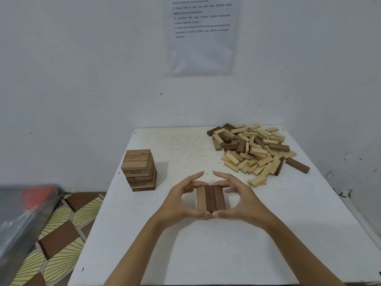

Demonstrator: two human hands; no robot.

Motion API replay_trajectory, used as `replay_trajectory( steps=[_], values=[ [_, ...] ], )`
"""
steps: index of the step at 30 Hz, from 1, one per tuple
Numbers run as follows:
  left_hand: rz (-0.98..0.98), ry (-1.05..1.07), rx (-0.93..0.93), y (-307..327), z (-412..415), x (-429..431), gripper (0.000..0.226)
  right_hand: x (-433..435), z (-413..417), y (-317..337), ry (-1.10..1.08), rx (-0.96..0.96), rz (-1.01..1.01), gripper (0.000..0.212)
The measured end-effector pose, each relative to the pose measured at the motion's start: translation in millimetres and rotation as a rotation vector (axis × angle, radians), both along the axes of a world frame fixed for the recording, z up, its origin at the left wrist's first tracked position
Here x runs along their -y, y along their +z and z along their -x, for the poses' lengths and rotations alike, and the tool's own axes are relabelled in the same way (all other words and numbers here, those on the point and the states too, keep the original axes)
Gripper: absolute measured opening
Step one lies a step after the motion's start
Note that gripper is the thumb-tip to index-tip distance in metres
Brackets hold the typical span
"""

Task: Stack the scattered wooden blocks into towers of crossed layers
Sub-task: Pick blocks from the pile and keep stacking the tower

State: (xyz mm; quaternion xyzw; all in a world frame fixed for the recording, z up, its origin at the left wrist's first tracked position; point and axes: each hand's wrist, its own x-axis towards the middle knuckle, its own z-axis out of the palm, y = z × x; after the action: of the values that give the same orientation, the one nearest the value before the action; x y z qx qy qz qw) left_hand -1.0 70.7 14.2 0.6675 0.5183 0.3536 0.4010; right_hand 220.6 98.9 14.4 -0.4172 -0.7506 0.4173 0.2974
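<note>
Three wooden blocks (210,198) lie side by side on the white table (206,254), one light and two dark, forming a single layer. My left hand (181,203) curves around the layer's left side and my right hand (241,199) around its right side. Both thumbs press the near ends and the fingertips reach past the far ends. A finished tower (140,170) of crossed layers stands at the table's left edge. A heap of scattered light and dark blocks (253,149) fills the far right corner.
A white wall with a taped instruction sheet (203,34) rises behind the table. Left of the table, a patterned floor mat (61,228) and a grey plastic-wrapped bundle (22,213) lie below. A single dark block (298,165) rests beside the heap.
</note>
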Motion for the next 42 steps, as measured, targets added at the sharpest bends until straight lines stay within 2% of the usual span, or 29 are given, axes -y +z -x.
replay_trajectory(
  steps=[11, 18, 32, 42],
  values=[
    [-0.190, -0.005, -0.085, 88.6, 32.2, 7.9, 0.101, 1.6, 30.8, 76.1, 0.038, -0.095, -0.168, 0.099],
    [-0.182, 0.045, -0.097, 109.1, 73.2, 4.4, 0.099, -10.1, 74.7, 91.7, 0.074, -0.131, -0.192, 0.095],
    [-0.133, 0.143, -0.148, 104.6, 168.2, -21.7, 0.096, -53.7, 175.9, 77.8, 0.112, -0.148, -0.130, 0.091],
    [-0.049, 0.134, -0.136, 83.9, 193.0, -41.5, 0.092, -74.5, 201.6, 56.0, 0.096, -0.093, -0.079, 0.089]
  ],
)
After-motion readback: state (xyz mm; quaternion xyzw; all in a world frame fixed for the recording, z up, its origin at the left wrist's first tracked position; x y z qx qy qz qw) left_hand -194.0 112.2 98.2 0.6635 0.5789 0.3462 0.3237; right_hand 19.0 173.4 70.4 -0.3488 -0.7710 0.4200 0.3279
